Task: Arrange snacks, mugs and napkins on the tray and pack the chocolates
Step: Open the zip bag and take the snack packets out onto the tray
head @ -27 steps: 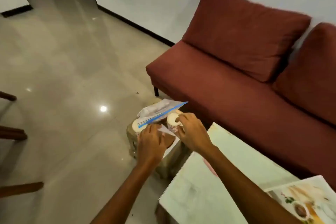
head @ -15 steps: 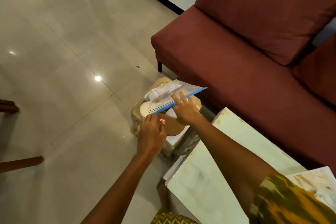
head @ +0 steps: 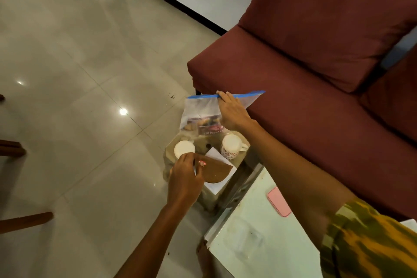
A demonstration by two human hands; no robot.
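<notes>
A clear zip bag [head: 203, 113] with a blue seal strip hangs upright above a small stool, with wrapped chocolates showing in its lower part. My right hand [head: 232, 113] grips the bag at the seal. On the stool's top [head: 203, 144] stand two white mugs: a plain one [head: 184, 149] on the left and a patterned one [head: 231, 145] on the right. A brown half-round piece [head: 216, 170] lies on white napkins [head: 216, 185] at the near edge. My left hand [head: 185, 178] pinches the brown piece's left end, beside the plain mug.
A dark red sofa [head: 304, 97] runs behind and to the right of the stool. A pale low table [head: 255, 237] with a pink flat object [head: 279, 201] stands at the lower right. Glossy tiled floor [head: 79, 97] spreads to the left, with wooden furniture legs [head: 24, 221] at the left edge.
My right hand has lifted the zip bag off the mugs and now holds it upright by the seal. Both mugs are uncovered. The view has tilted down and closer.
</notes>
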